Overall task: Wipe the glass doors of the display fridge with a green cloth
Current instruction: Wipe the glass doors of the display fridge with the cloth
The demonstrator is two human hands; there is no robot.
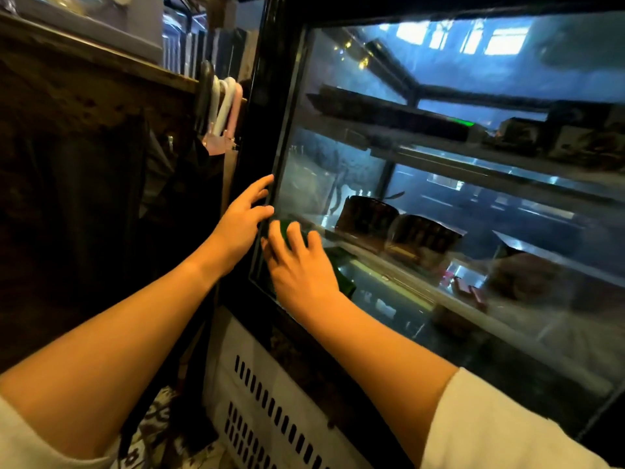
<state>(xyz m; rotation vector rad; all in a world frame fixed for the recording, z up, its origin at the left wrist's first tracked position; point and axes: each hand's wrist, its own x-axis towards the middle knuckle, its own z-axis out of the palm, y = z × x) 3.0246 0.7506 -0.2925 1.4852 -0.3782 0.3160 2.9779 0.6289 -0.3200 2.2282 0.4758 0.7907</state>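
Note:
The display fridge fills the right side, its glass door (456, 198) set in a black frame (267, 106). My right hand (301, 265) lies flat on the lower left corner of the glass, pressing a dark green cloth (343, 274) against it; the cloth shows above my fingers and to the right of my palm. My left hand (241, 218) rests with spread fingers on the black frame just left of the glass, holding nothing.
Inside the fridge, shelves carry dark round cakes (368, 216) and trays. A white vented panel (270, 411) sits below the door. To the left stand a wooden counter (101, 89) and hanging umbrella handles (225, 106). Patterned floor shows below.

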